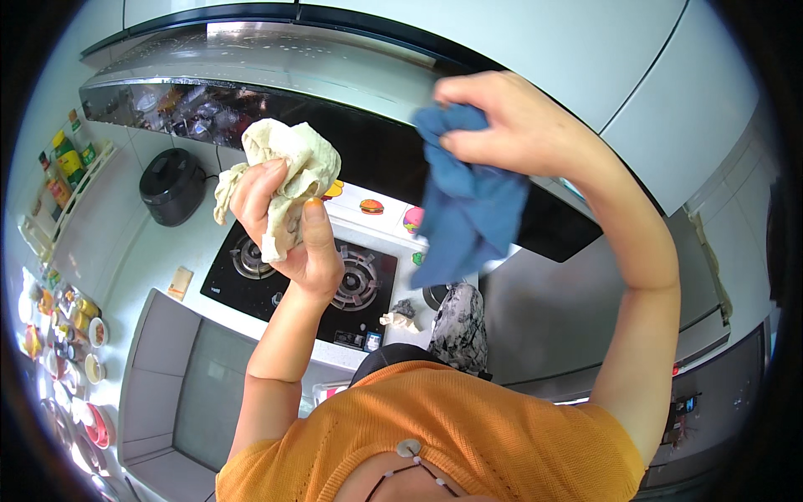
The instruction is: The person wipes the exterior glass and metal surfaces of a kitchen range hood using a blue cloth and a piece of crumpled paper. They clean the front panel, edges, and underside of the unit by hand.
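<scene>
My left hand [282, 219] holds a crumpled cream-coloured cloth [295, 157], raised in front of the range hood [351, 150]. A blue cloth [470, 207] hangs bunched from my right hand [502, 125], which is up by the hood's right part; its outline is a little blurred. The hood's glass and metal upper face [282, 69] carries whitish spots, mostly towards the left. Below my hands lies a black gas hob [251, 298], partly hidden by my left hand and forearm.
White cupboards [539, 31] hang above the hood. A black rice cooker [172, 188] stands left of the hob, near a rack of bottles [69, 157]. A grey scouring pad [403, 307] and a crumpled pale scrap [399, 322] lie right of the hob. Many bowls and jars fill the far left.
</scene>
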Motion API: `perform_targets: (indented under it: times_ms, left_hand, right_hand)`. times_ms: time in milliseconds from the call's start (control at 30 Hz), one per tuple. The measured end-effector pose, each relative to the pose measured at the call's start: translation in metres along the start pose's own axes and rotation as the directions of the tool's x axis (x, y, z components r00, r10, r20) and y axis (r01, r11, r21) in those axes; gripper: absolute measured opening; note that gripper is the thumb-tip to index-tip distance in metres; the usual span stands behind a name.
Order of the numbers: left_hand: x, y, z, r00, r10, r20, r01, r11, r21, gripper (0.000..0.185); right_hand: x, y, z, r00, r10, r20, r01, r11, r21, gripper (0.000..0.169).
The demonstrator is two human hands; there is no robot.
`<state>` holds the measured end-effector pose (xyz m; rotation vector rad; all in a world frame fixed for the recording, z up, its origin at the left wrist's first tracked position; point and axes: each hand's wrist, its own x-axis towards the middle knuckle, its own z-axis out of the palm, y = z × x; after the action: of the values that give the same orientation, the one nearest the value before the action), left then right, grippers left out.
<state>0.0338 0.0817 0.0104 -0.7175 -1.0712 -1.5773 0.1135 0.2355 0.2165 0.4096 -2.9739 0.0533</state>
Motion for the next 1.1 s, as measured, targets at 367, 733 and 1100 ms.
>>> perform_targets:
  times_ms: [367,733,1100]
  left_hand:
    - [-0.010,0.002,-0.002,1.000,-0.003,0.023,0.003,1.000,-0.003,0.041]
    - [-0.006,0.008,0.007,0.999,0.020,0.047,-0.018,0.999,-0.050,0.041]
    - [-0.003,0.016,0.018,0.999,0.025,0.026,-0.021,0.993,-0.115,0.041]
  right_hand:
    - [-0.085,0.021,-0.005,0.955,0.294,-0.033,-0.285,0.943,0.171,0.025]
    - [-0.035,0.004,0.007,0.980,0.177,-0.091,-0.173,0.984,0.050,0.020]
    - [-0.148,0.026,-0.013,0.850,0.520,-0.084,-0.477,0.827,0.298,0.020]
